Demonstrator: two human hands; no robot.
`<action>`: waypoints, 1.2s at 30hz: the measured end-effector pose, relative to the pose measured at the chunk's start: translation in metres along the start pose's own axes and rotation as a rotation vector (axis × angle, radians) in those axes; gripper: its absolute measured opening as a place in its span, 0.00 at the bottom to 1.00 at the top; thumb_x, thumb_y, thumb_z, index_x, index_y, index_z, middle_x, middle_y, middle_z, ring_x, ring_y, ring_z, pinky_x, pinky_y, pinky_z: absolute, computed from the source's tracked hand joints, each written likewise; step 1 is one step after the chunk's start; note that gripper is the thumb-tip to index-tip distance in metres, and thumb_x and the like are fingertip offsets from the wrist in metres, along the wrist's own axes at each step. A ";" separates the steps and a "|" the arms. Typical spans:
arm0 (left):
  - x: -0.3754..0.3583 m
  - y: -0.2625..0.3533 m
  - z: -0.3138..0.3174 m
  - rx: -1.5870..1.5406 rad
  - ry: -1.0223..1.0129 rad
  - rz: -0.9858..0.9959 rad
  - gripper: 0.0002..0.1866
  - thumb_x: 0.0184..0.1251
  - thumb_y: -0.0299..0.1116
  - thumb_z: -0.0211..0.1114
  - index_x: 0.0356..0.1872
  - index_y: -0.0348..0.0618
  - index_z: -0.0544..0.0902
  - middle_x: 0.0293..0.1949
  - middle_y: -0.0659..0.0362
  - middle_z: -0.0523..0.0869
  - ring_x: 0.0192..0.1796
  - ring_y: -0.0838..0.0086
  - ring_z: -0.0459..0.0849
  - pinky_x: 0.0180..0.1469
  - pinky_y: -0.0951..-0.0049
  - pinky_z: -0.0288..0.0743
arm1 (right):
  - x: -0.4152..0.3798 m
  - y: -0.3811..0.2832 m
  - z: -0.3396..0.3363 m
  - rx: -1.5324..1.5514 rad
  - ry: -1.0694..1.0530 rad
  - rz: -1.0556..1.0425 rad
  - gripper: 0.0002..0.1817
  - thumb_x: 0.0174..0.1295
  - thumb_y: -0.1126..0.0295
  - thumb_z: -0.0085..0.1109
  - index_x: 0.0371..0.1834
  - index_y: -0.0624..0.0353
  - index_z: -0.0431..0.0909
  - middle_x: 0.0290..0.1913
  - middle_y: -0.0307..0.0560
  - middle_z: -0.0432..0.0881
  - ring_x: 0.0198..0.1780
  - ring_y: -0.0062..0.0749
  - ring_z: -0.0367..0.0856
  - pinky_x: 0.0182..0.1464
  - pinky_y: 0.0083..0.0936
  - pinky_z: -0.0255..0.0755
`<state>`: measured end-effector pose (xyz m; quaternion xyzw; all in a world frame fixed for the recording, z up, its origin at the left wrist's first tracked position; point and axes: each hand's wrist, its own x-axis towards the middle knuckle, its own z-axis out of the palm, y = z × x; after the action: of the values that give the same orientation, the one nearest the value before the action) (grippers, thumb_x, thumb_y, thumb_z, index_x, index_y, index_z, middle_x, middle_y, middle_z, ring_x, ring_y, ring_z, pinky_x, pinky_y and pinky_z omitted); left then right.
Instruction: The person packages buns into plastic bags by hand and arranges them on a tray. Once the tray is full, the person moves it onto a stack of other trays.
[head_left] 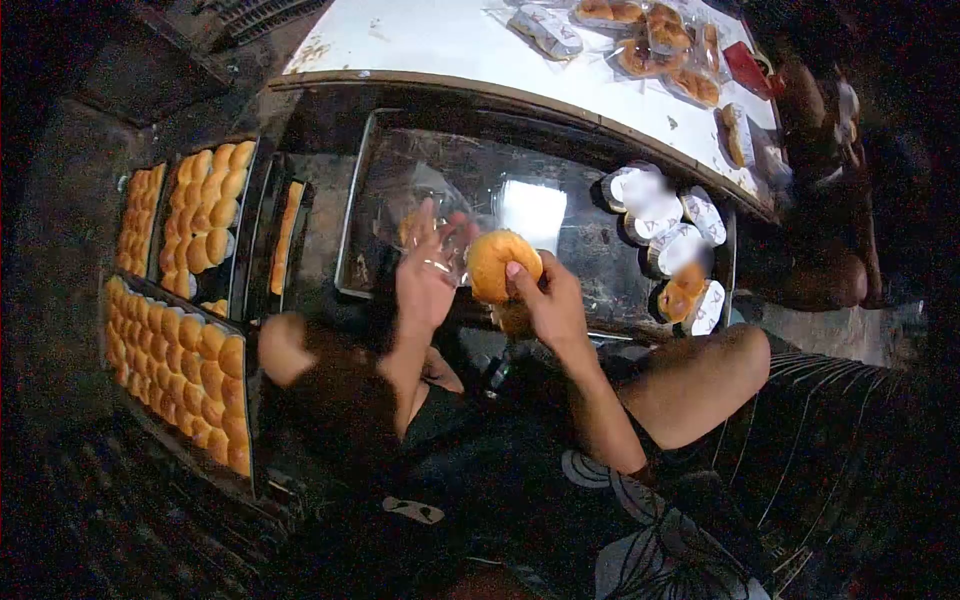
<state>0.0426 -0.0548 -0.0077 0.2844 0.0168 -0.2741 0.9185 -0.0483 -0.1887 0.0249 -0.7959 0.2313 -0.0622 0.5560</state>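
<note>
My right hand (pixel 558 305) grips a round golden bun (pixel 500 262), its thumb pressed on the top face. Close by on the left, my left hand (pixel 428 275) is raised with a clear plastic bag (pixel 425 185) around its fingers. The bag's glossy film stands up beyond the fingertips and lies close to the bun's left side. A darker, bread-coloured shape (pixel 514 320) shows just under the bun. Both hands are over the near side of a dark metal tray (pixel 400 150).
Several wrapped breads with white labels (pixel 680 250) sit at the tray's right end. On the left stand trays packed with golden buns (pixel 180 370). Beyond the tray, a white table (pixel 450 45) bears bagged breads (pixel 655 50) and a red item (pixel 748 68). Another person's limb (pixel 800 100) shows at right.
</note>
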 end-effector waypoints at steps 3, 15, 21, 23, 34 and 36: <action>0.009 0.016 -0.016 -0.334 0.006 -0.033 0.19 0.59 0.32 0.48 0.53 0.41 0.65 0.48 0.50 0.72 0.51 0.60 0.71 0.56 0.60 0.64 | -0.008 0.009 -0.001 0.143 -0.078 0.037 0.20 0.55 0.57 0.52 0.38 0.66 0.71 0.31 0.54 0.77 0.33 0.36 0.76 0.36 0.27 0.68; 0.003 0.005 -0.010 -0.376 0.143 -0.093 0.19 0.59 0.32 0.49 0.52 0.36 0.65 0.49 0.47 0.71 0.53 0.60 0.70 0.57 0.59 0.62 | 0.007 -0.030 0.001 -0.240 0.119 -0.376 0.17 0.47 0.57 0.60 0.28 0.63 0.75 0.25 0.51 0.77 0.25 0.39 0.77 0.29 0.28 0.70; -0.001 -0.007 0.005 0.092 -0.142 0.217 0.36 0.57 0.31 0.53 0.64 0.52 0.44 0.54 0.50 0.67 0.54 0.59 0.68 0.54 0.66 0.64 | 0.008 -0.038 0.009 -0.294 -0.007 -0.103 0.19 0.45 0.58 0.62 0.30 0.66 0.77 0.22 0.53 0.79 0.26 0.38 0.79 0.31 0.27 0.71; 0.000 -0.013 0.005 0.167 -0.149 0.237 0.37 0.56 0.29 0.53 0.64 0.54 0.43 0.55 0.49 0.66 0.53 0.58 0.68 0.54 0.64 0.64 | 0.009 -0.036 0.011 -0.118 0.100 0.064 0.21 0.45 0.59 0.63 0.34 0.68 0.75 0.26 0.54 0.79 0.29 0.34 0.79 0.33 0.26 0.71; -0.015 -0.030 -0.018 0.040 0.007 0.024 0.35 0.50 0.44 0.54 0.59 0.38 0.55 0.48 0.46 0.70 0.49 0.58 0.71 0.53 0.62 0.65 | -0.002 -0.007 0.033 0.157 -0.026 0.096 0.35 0.45 0.57 0.64 0.50 0.67 0.58 0.42 0.55 0.72 0.45 0.35 0.72 0.47 0.26 0.66; -0.011 -0.009 -0.014 -0.277 -0.127 -0.174 0.31 0.52 0.48 0.50 0.55 0.37 0.61 0.48 0.44 0.71 0.49 0.55 0.72 0.51 0.58 0.67 | -0.026 -0.001 0.035 0.322 -0.145 -0.015 0.38 0.48 0.59 0.61 0.56 0.65 0.50 0.52 0.56 0.63 0.50 0.39 0.67 0.51 0.28 0.63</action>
<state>0.0302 -0.0483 -0.0219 0.1347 0.0208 -0.3651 0.9210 -0.0590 -0.1471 0.0166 -0.7007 0.1716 -0.0452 0.6911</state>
